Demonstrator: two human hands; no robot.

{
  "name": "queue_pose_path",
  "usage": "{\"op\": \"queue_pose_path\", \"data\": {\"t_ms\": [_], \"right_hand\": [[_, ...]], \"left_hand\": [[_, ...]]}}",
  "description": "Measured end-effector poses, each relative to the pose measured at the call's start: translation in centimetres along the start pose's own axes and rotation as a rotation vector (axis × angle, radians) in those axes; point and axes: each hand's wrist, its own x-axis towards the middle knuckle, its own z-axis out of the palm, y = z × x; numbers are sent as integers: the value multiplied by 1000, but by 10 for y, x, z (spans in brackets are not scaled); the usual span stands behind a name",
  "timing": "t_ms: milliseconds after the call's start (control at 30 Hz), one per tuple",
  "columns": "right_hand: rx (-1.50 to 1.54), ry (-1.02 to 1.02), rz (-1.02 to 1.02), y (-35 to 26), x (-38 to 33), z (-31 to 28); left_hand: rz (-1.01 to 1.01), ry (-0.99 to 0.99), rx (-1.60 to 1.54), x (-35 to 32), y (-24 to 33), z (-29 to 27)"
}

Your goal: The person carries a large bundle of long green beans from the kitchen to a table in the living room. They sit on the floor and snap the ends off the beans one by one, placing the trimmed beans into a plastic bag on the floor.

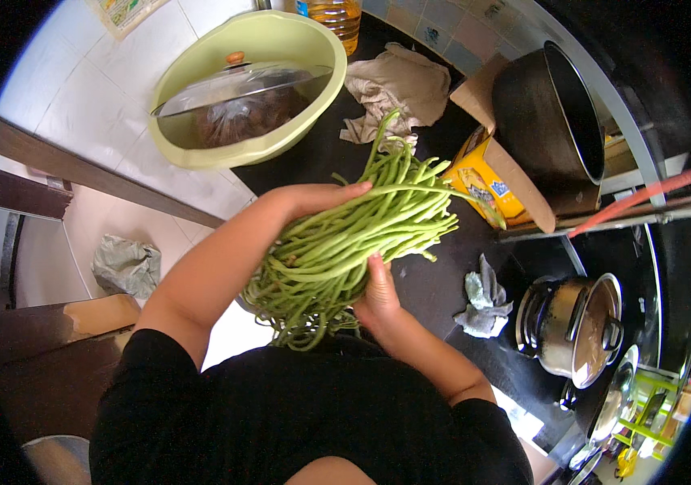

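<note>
A big bundle of long green yardlong beans point(362, 230) is held up in front of me, its looped ends hanging toward my body. My left hand point(325, 198) wraps over the bundle's left and far side, with the thumb or a finger showing along the top. From the right, my right hand point(379, 297) grips the lower part, thumb pressed on the beans; its other fingers are hidden beneath. Beyond the far tips lies a crumpled beige cloth point(400, 81) on the dark countertop point(434, 283).
A pale green basin point(313, 121) holds a glass lid point(240, 90) and a plastic bag. An oil bottle point(341, 20) stands behind. To the right are an open yellow box point(483, 178), a large dark pot point(543, 121), a grey rag point(484, 303) and a lidded steel pot point(568, 323).
</note>
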Motion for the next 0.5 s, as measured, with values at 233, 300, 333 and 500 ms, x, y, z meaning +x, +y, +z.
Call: {"op": "queue_pose_path", "data": {"t_ms": [233, 300, 333, 500], "right_hand": [[4, -343, 464, 44, -81, 52], [-72, -445, 545, 66, -99, 36], [-105, -499, 645, 74, -107, 28], [-546, -441, 863, 52, -146, 40]], "left_hand": [[-213, -187, -139, -90, -63, 0], [-206, -157, -163, -117, -81, 32], [-256, -217, -80, -112, -107, 29], [-413, -221, -401, -128, -185, 40]]}}
